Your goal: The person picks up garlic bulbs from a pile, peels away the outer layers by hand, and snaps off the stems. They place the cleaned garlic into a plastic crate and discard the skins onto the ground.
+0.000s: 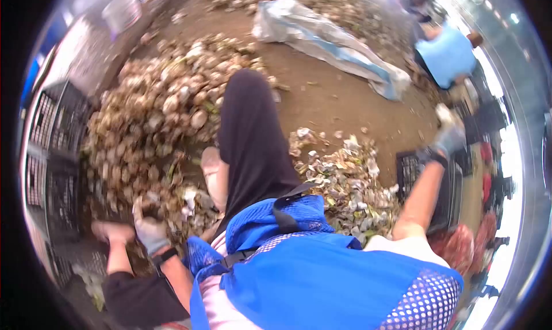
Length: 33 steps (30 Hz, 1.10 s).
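My left hand, in a grey glove with a dark wristband, is low at the left, beside my bare foot and the edge of the heap of garlic bulbs. Its fingers are blurred, and whether they hold anything is unclear. At the right, my right hand is stretched out in a similar glove above a black crate. Something pale shows at its fingertips, too blurred to tell from the glove. Loose peels and leaves lie between my leg and that crate.
Black crates stand along the left side. A white and blue sack lies on the brown ground ahead. At the upper right a person in light blue bends down. Red net bags sit at the lower right.
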Each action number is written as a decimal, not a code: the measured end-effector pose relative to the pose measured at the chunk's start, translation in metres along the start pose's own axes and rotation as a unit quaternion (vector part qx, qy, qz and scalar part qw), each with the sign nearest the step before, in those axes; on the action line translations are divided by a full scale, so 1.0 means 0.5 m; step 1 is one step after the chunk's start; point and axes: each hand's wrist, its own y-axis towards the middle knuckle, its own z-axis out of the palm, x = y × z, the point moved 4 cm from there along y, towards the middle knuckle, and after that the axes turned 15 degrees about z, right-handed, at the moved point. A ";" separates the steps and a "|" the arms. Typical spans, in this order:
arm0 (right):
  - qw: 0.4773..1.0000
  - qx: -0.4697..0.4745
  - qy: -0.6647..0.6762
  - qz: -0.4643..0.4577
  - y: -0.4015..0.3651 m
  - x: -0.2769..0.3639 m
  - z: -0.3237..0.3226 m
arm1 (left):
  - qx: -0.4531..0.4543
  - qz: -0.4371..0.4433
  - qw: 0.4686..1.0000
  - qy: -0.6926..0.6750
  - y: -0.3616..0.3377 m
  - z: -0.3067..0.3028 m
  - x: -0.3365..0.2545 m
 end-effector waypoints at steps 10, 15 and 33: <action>0.788 0.484 0.365 0.108 -0.294 0.366 0.090 | -0.184 0.023 0.974 -0.127 -0.054 0.012 -0.086; 0.475 0.759 0.342 -0.284 -0.778 0.872 -0.041 | -0.288 0.089 0.951 -0.077 -0.039 -0.117 -0.044; 0.391 0.667 -0.033 -0.634 -1.424 0.769 0.050 | -0.476 0.069 0.877 -0.019 0.000 -0.192 0.058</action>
